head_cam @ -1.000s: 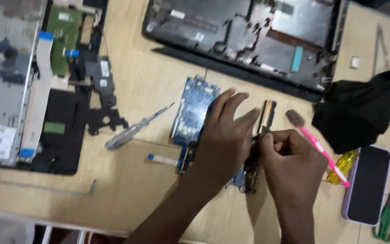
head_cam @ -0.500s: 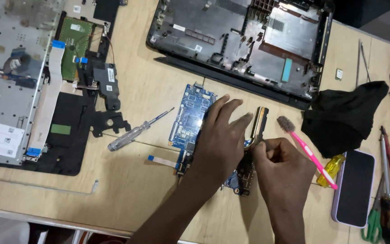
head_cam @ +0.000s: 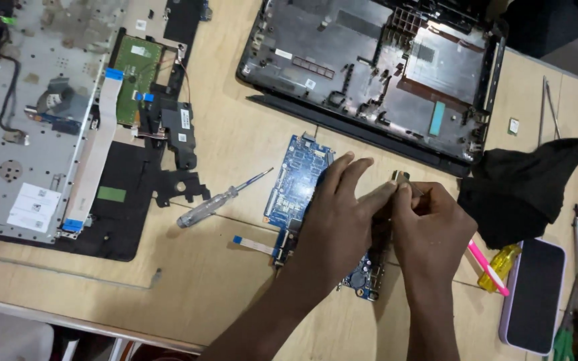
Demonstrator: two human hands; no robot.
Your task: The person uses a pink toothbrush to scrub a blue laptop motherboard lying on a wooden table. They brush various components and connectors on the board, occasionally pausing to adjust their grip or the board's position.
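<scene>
1. Head view: a blue circuit board (head_cam: 297, 180) is laid flat on the wooden tabletop (head_cam: 229, 140), near its middle, just below the open black laptop base (head_cam: 376, 67).
2. The board's right half is covered by the left hand (head_cam: 329, 224), pressed flat on it; its fingers (head_cam: 349, 177) are extended and slightly spread, clamped on nothing.
3. The right hand (head_cam: 433, 230) is set just beside the left, at the board's right edge. Its fingers are curled together and pinched on a small metal part (head_cam: 398, 177) at the top of the strip along that edge; the part's exact shape cannot be told.
4. A white flat ribbon cable (head_cam: 252, 245) with a blue tip is seen sticking out from the board's lower left.
5. A clear-handled screwdriver (head_cam: 219, 200) is laid left of the board, apart from it.
6. A pink toothbrush (head_cam: 486, 267) is partly hidden under the right hand.
7. A black cloth (head_cam: 520, 187) is placed right of the hands; a phone (head_cam: 535, 294) is laid face up below it, with a yellow-handled tool (head_cam: 500, 264) beside it.
8. A dismantled keyboard deck (head_cam: 41, 127) is placed at far left.
</scene>
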